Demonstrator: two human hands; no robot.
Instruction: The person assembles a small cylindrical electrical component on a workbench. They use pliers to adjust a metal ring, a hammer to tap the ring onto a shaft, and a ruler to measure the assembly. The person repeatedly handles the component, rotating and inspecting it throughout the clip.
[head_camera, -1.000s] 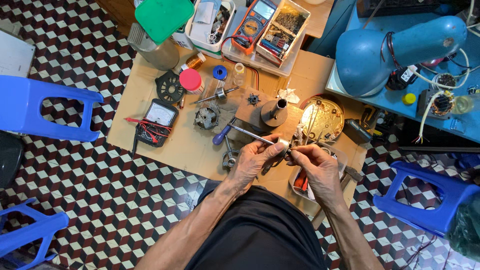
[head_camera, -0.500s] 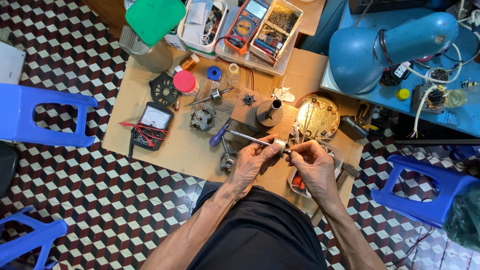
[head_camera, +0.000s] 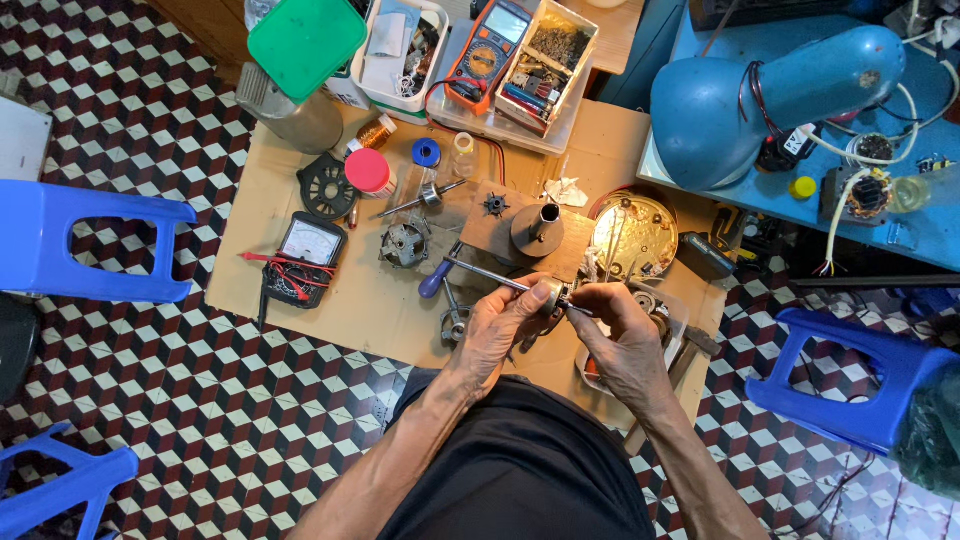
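The small round metal part (head_camera: 551, 296) sits between both hands, raised just above the near edge of the cardboard sheet (head_camera: 330, 300) spread on the floor. The left hand (head_camera: 497, 325) has its grip closed around the part, thumb and fingers wrapped over its rim, apparently to steady it and keep it from turning. A thin metal rod (head_camera: 485, 273) runs out of the part up and to the left, so it seems to be held by the body with the shaft left free. The right hand (head_camera: 622, 335) comes in from the other side with its fingertips pinched shut on something slim at the part's face; what exactly is pinched is too small to tell.

Just beyond the hands lies a blue-handled screwdriver (head_camera: 437, 279), near enough to grab, and a wooden block (head_camera: 500, 232) carrying a dark metal cone (head_camera: 538, 228).

Further out, a round brass-coloured plate (head_camera: 634, 233) lies to the right, a black analogue meter (head_camera: 305, 247) with red leads to the left, beside a black slotted disc (head_camera: 325, 186). A red-capped jar (head_camera: 368, 171) and a blue reel (head_camera: 426, 153) stand behind. At the far edge, clear rectangular trays hold an orange multimeter (head_camera: 490, 45) and small parts; a square green lid (head_camera: 305, 40) covers a tub. A blue lamp shade (head_camera: 760, 100) rests on the blue table (head_camera: 930, 225) at right.
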